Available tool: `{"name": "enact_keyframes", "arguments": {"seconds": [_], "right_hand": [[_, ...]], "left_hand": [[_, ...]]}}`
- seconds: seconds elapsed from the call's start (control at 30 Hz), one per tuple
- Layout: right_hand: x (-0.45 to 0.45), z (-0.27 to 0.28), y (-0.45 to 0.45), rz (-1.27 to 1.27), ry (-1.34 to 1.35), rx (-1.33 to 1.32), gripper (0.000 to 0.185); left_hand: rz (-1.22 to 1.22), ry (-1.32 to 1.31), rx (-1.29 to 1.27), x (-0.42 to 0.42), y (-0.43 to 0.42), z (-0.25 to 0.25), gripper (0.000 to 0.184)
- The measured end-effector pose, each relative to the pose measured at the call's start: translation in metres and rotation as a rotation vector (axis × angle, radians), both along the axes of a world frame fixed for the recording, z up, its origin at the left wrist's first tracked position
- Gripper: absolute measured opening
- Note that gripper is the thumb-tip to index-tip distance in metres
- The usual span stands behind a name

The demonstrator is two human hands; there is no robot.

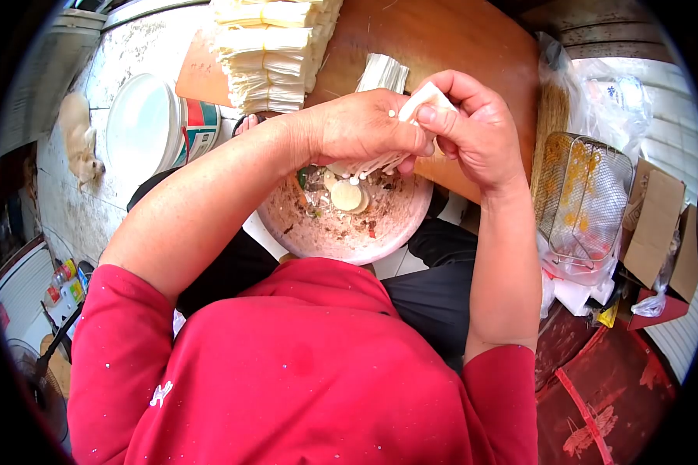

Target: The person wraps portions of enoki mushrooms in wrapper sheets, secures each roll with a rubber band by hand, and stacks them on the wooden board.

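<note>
My left hand (pixel 368 128) is closed around a bundle of thin white sticks, whose pale tips (pixel 364 172) stick out below the fingers. Close against it on the right, my right hand (pixel 477 124) pinches a folded white cloth or paper piece (pixel 428 101) between thumb and fingers. Both hands are over the near edge of the brown wooden table (pixel 411 39). Below them is a round pinkish basin (pixel 326 242) holding scraps and pale round discs (pixel 347 196). Another small white bundle (pixel 383 72) lies on the table just behind my hands.
Stacked pale bundles (pixel 271 58) fill the table's left part. A white bucket (pixel 143 128) stands at left, with a small light-furred animal (pixel 79 139) beyond it. On the right are a wire basket (pixel 583 194), plastic bags (pixel 613 97) and a cardboard box (pixel 655 221).
</note>
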State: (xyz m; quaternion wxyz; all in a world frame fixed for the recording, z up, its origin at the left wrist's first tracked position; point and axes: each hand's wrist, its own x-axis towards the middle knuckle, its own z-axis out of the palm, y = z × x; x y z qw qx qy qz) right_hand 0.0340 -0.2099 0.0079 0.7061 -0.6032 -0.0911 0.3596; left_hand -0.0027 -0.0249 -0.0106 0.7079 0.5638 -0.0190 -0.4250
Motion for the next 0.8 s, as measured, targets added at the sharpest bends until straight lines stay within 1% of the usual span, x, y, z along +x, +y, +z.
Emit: {"name": "enact_keyframes", "arguments": {"seconds": [0.07,0.1,0.17,0.2,0.27,0.3,0.33,0.4,0.43,0.47,0.53,0.57,0.6,0.63,0.67,0.7,0.73,0.8], "right_hand": [[-0.001,0.002,0.002,-0.036,0.017,0.044,0.019],[-0.001,0.002,0.002,-0.035,0.019,0.043,0.019],[0.001,0.002,0.001,-0.007,0.027,0.087,0.021],[0.003,0.002,-0.001,-0.005,0.032,0.085,0.021],[0.008,0.002,-0.007,0.044,0.0,-0.053,0.025],[0.008,0.005,-0.007,0.017,-0.01,-0.062,0.026],[0.008,0.009,-0.006,0.023,-0.012,-0.066,0.026],[0.009,0.019,-0.006,-0.257,-0.043,-0.09,0.027],[0.011,0.019,-0.008,-0.364,-0.041,-0.148,0.021],[0.013,0.014,-0.016,-0.359,-0.043,-0.153,0.021],[0.013,0.01,-0.023,-0.202,-0.143,-0.345,0.014],[0.004,0.01,-0.026,-0.134,-0.109,-0.469,0.008],[-0.012,0.009,-0.021,-0.034,-0.13,-0.485,0.007],[-0.028,0.001,-0.021,0.146,-0.146,-0.43,0.006],[-0.048,0.002,-0.02,0.323,-0.054,-0.48,0.005],[-0.068,0.002,-0.021,0.509,-0.079,-0.498,0.003],[-0.087,-0.002,-0.028,0.665,-0.328,-0.451,0.005],[-0.119,0.022,-0.036,0.892,-0.081,-0.456,0.009]], "left_hand": [[0.063,-0.009,-0.081,-0.002,-0.003,-0.002,0.026],[0.064,-0.006,-0.082,-0.002,-0.003,-0.001,0.026],[0.059,0.124,-0.166,-0.003,-0.003,0.0,0.025],[0.061,0.128,-0.169,-0.003,-0.003,0.001,0.025],[0.052,0.122,-0.176,-0.002,-0.003,0.002,0.024],[0.058,0.046,-0.169,0.0,-0.002,0.001,0.021],[0.064,0.044,-0.173,0.002,-0.001,0.002,0.021],[0.224,0.045,-0.017,0.005,0.001,0.006,0.019],[0.23,0.035,-0.034,0.008,0.004,0.007,0.02],[0.235,0.034,-0.039,0.008,0.005,0.007,0.02],[0.338,-0.013,-0.01,0.009,0.006,0.007,0.02],[0.346,-0.058,-0.018,0.01,0.007,0.004,0.02],[0.356,-0.062,-0.028,0.012,0.008,0.005,0.02],[0.368,-0.091,0.017,0.012,0.009,0.007,0.021],[0.381,-0.121,0.06,0.012,0.01,0.009,0.021],[0.392,-0.121,0.046,0.012,0.011,0.011,0.021],[0.392,-0.129,0.076,0.012,0.013,0.013,0.022],[0.404,-0.142,0.09,0.01,0.017,0.02,0.022]]}}
